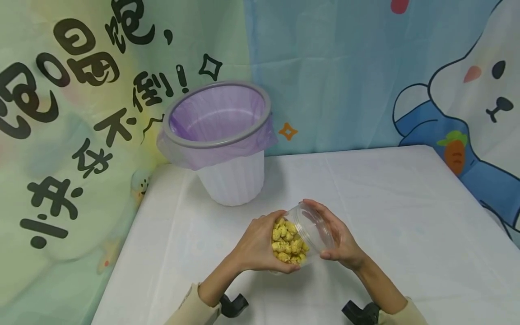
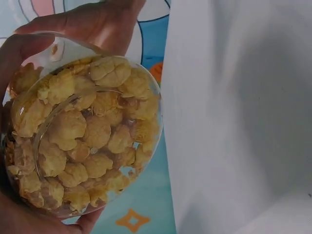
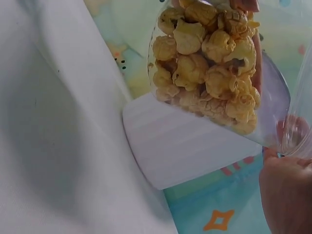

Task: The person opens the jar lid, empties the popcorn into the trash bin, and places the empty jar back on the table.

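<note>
A tilted jar (image 1: 312,230) is gripped by the fingers (image 1: 325,211) of both hands (image 1: 257,246) (image 1: 343,241). Popcorn (image 1: 286,242) could be spilled by slipping.

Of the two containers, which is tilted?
The clear jar of popcorn, held aslant between the left hand and right hand; the purple-lined trash bin stands upright on the white tablecloth.

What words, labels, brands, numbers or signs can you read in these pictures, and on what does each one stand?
"不": black lettering on the left side of the wall cloth.
"倒!": same cloth, just above and right of that.
",": same cloth, end of the upper row.
The other black characters there: too stylised, or cut off, to read surely.
Jar and bin: no lettering visible.
</note>
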A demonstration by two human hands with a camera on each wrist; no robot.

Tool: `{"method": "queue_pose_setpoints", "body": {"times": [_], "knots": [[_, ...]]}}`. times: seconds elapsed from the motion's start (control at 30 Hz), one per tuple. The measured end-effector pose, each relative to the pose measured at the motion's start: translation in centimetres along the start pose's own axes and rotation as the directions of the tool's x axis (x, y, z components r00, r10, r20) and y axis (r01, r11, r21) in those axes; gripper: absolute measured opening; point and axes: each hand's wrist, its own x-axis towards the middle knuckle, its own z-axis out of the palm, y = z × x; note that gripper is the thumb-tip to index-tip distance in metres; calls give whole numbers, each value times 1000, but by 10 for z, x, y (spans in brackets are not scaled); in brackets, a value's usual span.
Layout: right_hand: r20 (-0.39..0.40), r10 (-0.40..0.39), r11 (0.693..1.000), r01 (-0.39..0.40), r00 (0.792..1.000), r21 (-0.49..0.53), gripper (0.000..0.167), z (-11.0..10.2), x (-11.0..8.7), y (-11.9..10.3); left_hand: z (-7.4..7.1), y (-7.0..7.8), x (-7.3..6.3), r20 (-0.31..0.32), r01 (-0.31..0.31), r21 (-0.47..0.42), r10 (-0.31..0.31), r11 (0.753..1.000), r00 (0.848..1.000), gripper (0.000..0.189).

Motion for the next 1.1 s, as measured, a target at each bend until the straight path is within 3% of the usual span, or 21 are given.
{"method": "queue_pose_setpoints", "body": {"times": [0.07, 0.2, 0.3, 0.4, 0.47, 0.57, 0.7, 0.93, 1.1], "knots": [[37, -28, 1000, 28, 999, 4, 91, -1, 1, 0, 0, 0, -1, 64, 17, -108, -11, 994, 998, 98], [153, -84, 996, 84, 985, 9, 93, -5, 9, -4, -4, 0, -4, 146, 48, -295, -4, 954, 989, 92], [238, -75, 996, 83, 968, -23, 97, -11, 16, -9, -8, 1, -5, 120, 25, -298, 12, 954, 993, 95], [277, -61, 995, 79, 959, -53, 104, -16, 20, -14, -12, 2, -5, 78, 6, -251, 14, 968, 997, 98], [261, -71, 994, 89, 963, -57, 108, -18, 21, -16, -15, 3, -4, 39, 6, -185, 1, 983, 999, 101], [186, -87, 994, 99, 979, -52, 107, -15, 21, -17, -17, 4, -2, -33, 29, -51, -31, 998, 999, 104], [77, -57, 997, 61, 995, -48, 101, -6, 18, -15, -17, 5, 0, -101, 47, 75, -40, 996, 994, 104], [-11, -10, 995, 9, 1000, -103, 88, 3, 16, -12, -12, 6, 1, -98, 33, 108, -22, 994, 995, 104], [47, -61, 993, 66, 997, -100, 89, -2, 16, -11, -15, 9, 0, -40, 49, 54, -47, 997, 998, 107]]}}
